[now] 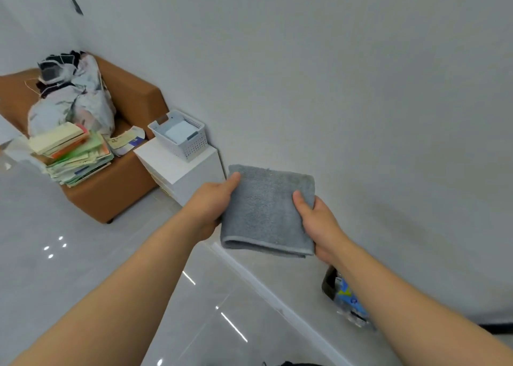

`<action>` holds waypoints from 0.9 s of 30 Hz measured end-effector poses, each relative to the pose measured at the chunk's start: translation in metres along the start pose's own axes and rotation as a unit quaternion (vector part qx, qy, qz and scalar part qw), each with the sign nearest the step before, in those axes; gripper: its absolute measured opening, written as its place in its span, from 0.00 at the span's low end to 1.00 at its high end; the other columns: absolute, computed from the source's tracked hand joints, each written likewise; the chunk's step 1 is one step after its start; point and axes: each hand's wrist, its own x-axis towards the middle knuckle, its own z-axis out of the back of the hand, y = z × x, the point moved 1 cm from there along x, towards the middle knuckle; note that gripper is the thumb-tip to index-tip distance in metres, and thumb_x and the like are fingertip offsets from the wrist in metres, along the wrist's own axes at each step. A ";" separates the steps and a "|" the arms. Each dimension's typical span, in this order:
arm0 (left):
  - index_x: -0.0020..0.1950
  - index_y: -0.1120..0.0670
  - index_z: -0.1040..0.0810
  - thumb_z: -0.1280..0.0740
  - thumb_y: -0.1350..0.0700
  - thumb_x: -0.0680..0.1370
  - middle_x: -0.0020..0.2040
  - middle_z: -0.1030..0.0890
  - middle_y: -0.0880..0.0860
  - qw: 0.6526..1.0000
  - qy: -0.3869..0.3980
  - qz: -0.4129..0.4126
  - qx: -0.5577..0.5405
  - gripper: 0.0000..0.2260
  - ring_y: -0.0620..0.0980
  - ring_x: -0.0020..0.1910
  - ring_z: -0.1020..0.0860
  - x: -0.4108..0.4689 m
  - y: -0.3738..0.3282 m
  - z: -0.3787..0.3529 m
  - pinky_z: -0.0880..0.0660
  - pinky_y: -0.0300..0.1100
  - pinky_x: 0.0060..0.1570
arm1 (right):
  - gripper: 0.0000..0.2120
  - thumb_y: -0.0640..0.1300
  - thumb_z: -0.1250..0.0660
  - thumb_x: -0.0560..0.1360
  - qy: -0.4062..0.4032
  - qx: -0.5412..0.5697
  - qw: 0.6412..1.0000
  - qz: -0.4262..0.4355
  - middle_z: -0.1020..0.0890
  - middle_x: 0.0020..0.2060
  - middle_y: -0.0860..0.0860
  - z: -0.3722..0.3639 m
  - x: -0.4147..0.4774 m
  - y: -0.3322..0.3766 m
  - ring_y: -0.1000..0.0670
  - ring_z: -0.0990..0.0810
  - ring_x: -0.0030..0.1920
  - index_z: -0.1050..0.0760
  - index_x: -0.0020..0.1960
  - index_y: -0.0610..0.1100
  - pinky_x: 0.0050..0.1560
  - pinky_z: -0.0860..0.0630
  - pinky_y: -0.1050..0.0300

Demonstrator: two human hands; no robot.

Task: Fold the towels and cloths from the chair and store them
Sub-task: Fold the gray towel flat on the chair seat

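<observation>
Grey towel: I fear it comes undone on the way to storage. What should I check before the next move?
1. The grey towel is folded flat: ok.
2. The left hand grips its left edge, thumb on top: ok.
3. The right hand grips its right edge, thumb on top: ok.
4. Room in the white basket on the white cabinet: cannot tell; things already lie in it.
5. More cloths on the brown chair: cannot tell; a bundle and stacked papers lie there.
</observation>
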 end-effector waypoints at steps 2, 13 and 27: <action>0.54 0.56 0.21 0.36 0.49 0.83 0.51 0.16 0.54 1.000 0.009 0.003 -0.023 0.11 0.53 0.51 0.17 0.031 -0.009 0.031 0.21 0.50 0.54 | 0.21 0.60 0.33 0.78 -0.004 -0.006 1.000 -0.005 0.14 0.54 0.48 -0.032 0.028 0.006 0.46 0.14 0.52 0.24 0.62 0.46 0.56 0.18 0.42; 0.58 0.58 0.25 0.48 0.48 0.85 0.57 0.23 0.56 0.929 -0.026 -0.131 0.344 0.17 0.55 0.52 0.28 0.213 -0.047 0.229 0.32 0.46 0.54 | 0.17 0.56 0.35 0.81 -0.069 0.024 0.995 -0.075 0.14 0.52 0.47 -0.254 0.137 0.002 0.46 0.14 0.52 0.23 0.59 0.44 0.58 0.19 0.46; 0.66 0.48 0.21 0.36 0.58 0.83 0.58 0.20 0.52 0.988 0.112 0.016 0.101 0.13 0.55 0.55 0.20 0.453 -0.125 0.362 0.21 0.53 0.60 | 0.17 0.55 0.41 0.84 -0.091 0.077 0.982 -0.150 0.15 0.54 0.46 -0.404 0.355 0.023 0.43 0.15 0.53 0.26 0.63 0.44 0.49 0.17 0.44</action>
